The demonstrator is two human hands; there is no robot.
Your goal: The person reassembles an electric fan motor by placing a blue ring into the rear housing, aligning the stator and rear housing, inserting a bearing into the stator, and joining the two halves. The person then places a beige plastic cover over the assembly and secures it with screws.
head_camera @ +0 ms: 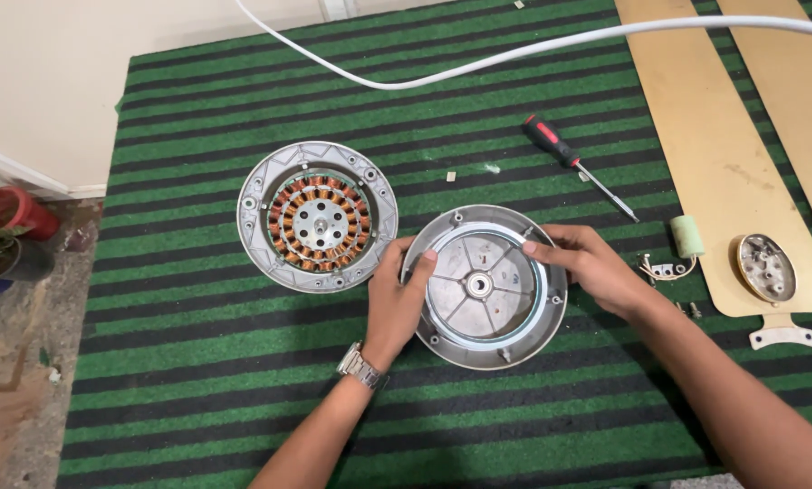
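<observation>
Both hands rest on the rim of a round grey metal motor cover, which lies open side up on a green and black striped mat. The left hand grasps the left edge, its fingers curled over the rim; a metal watch is on that wrist. The right hand holds the upper right edge, fingertips pressed on the rim. Just beside the cover, to its left, lies the other motor half with copper windings. A red and black screwdriver lies further up on the right, near two golden fan blades. A white cable crosses the top.
</observation>
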